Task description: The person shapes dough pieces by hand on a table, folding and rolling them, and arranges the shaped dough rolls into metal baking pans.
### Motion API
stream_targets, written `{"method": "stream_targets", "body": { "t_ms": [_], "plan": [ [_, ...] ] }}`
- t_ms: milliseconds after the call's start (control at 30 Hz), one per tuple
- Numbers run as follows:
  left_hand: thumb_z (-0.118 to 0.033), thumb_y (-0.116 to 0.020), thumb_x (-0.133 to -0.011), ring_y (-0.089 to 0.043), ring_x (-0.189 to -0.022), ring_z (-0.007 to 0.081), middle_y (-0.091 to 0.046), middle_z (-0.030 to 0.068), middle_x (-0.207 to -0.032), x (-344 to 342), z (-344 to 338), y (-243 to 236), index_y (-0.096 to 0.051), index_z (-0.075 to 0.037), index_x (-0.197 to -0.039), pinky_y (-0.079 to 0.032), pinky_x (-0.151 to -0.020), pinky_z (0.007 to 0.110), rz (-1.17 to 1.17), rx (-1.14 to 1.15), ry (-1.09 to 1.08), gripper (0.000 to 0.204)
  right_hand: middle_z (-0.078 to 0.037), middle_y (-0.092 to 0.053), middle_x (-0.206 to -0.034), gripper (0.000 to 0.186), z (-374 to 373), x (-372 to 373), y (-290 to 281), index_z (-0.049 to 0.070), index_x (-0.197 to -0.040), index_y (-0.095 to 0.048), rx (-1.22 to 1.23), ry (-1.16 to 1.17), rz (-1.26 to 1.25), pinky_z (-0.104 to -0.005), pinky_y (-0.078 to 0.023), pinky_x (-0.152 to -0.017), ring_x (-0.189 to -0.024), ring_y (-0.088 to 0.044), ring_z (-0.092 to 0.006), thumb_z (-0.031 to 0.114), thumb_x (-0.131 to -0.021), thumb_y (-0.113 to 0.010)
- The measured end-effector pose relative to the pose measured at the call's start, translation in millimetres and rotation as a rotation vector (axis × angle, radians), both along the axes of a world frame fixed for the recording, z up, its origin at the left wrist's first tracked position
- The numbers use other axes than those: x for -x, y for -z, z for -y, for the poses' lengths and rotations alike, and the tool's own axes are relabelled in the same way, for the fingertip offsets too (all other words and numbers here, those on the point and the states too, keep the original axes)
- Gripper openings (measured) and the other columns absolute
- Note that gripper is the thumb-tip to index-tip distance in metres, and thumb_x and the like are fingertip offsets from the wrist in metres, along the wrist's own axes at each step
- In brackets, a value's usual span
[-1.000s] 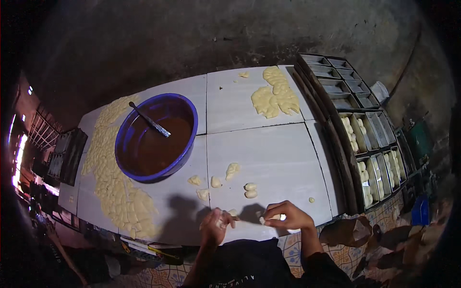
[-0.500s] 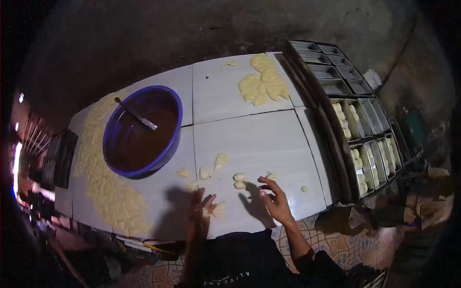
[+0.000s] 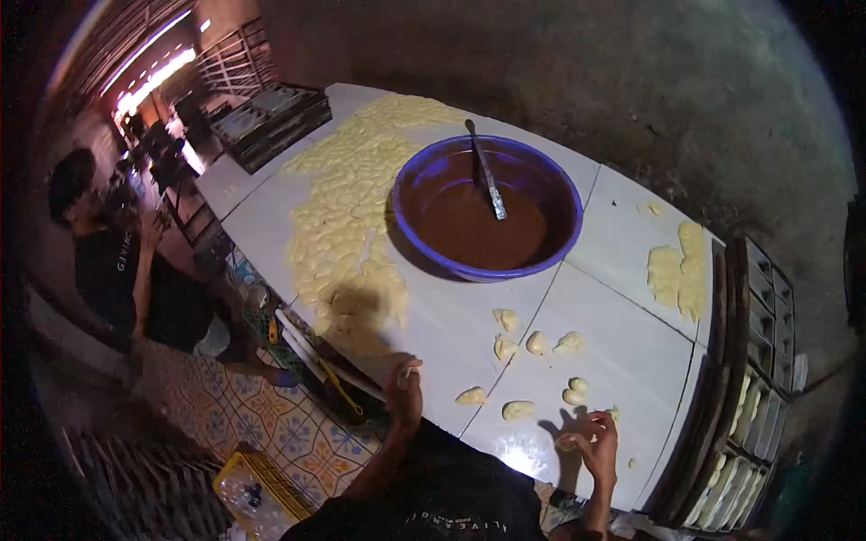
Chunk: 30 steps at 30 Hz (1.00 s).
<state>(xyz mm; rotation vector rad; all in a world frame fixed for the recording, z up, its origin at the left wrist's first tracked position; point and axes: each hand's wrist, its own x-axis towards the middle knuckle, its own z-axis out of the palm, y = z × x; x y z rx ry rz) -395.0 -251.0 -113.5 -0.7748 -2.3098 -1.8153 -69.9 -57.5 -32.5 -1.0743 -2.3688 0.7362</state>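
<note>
Swinging your left hand [image 3: 405, 386] clear of the dough pieces [image 3: 518, 410], you leave them loose on the desk [image 3: 618, 347], your right hand [image 3: 596, 444] well apart and nearer them; whether either grips anything, I cannot tell.

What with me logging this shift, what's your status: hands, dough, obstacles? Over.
Left hand by table edge, right hand near paired dough balls; grips unclear. Loose dough pieces on table. Blue tub beyond them, seemingly not blocking.

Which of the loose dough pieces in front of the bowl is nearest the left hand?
The leftmost dough piece, alone near the table's front edge; the other loose ones all lie farther right of the left hand.
</note>
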Motion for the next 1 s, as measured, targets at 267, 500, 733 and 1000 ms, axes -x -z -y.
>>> {"method": "stream_targets", "body": {
  "t_ms": [267,500,733,1000],
  "plan": [
    [-0.005,-0.057,-0.081,-0.055,-0.111,0.0340,-0.061,0.0145,-0.116,61.0,30.8,-10.9,-0.059,-0.002,-0.111,-0.038,-0.098,0.046,-0.305,0.276,-0.251,0.030,-0.015,-0.061,-0.119,0.035,26.5,206.2,-1.3,0.006,-0.115,-0.064,0.293,-0.566,-0.136,-0.0393,-0.046,-0.096,-0.112,-0.056,-0.0326,0.012,-0.081,-0.069],
    [-0.029,-0.059,-0.088,-0.015,-0.144,0.0342,-0.021,0.0209,-0.154,75.2,27.7,-17.6,-0.036,0.001,-0.140,-0.010,-0.112,0.056,-0.206,0.711,-0.103,0.064,-0.013,-0.034,-0.148,0.085,39.9,389.5,-3.9,0.020,-0.147,-0.030,-0.190,-1.008,0.186,-0.0478,-0.036,-0.106,-0.135,-0.033,-0.0350,0.028,-0.076,-0.075],
    [-0.017,-0.059,-0.086,-0.022,-0.143,0.0306,-0.030,0.0173,-0.151,86.6,24.6,-12.5,-0.048,-0.008,-0.134,-0.011,-0.111,0.054,-0.149,0.683,-0.137,0.050,-0.009,-0.053,-0.128,0.048,25.0,450.3,46.1,0.010,-0.122,-0.056,-0.624,-1.015,0.097,-0.0426,-0.034,-0.101,-0.124,-0.044,-0.0267,0.035,-0.083,-0.065],
    [-0.013,-0.054,-0.087,-0.036,-0.136,0.0305,-0.042,0.0160,-0.144,89.3,25.0,-3.8,-0.050,-0.005,-0.133,-0.017,-0.108,0.053,-0.248,0.595,-0.184,0.047,-0.014,-0.059,-0.085,0.011,33.3,422.6,45.4,0.004,-0.088,-0.060,-0.169,-1.254,0.041,-0.0437,-0.045,-0.078,-0.087,-0.056,-0.0319,0.010,-0.080,-0.064]
  ]
}}
